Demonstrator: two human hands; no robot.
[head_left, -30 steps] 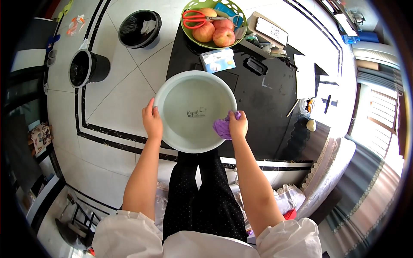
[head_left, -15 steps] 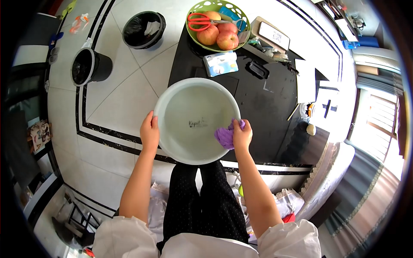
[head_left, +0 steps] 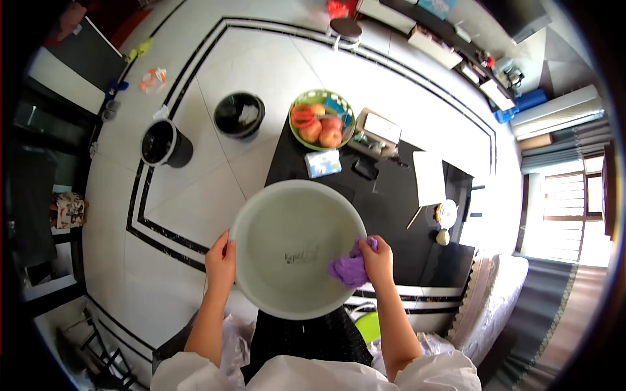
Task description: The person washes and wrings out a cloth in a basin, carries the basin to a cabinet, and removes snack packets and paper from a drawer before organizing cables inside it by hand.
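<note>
Between my hands is a round pale grey-green basin (head_left: pixel 287 215) with dark lettering on its bottom; water seems to be in it, though I cannot tell how deep. My left hand (head_left: pixel 220 262) grips its left rim, thumb on top. On the opposite side, my right hand (head_left: pixel 378 262) is closed on the rim together with a crumpled purple cloth (head_left: pixel 351 268), which hangs over the inner wall. The basin is in front of my body, above my black-trousered legs, and overlaps the near left corner of a black table (head_left: pixel 391 215).
On the table are a green fruit basket (head_left: pixel 297 135) with apples and red-handled scissors, a tissue pack (head_left: pixel 323 163), a black tray (head_left: pixel 365 169) and white paper (head_left: pixel 428 179). Two black bins (head_left: pixel 240 116) stand on the tiled floor at left. A stool (head_left: pixel 345 28) is farther off.
My view has tilted up, showing more of the room. The basin, still in both hands, sits lower in view and covers more of my legs. Both grips stay on the rim.
</note>
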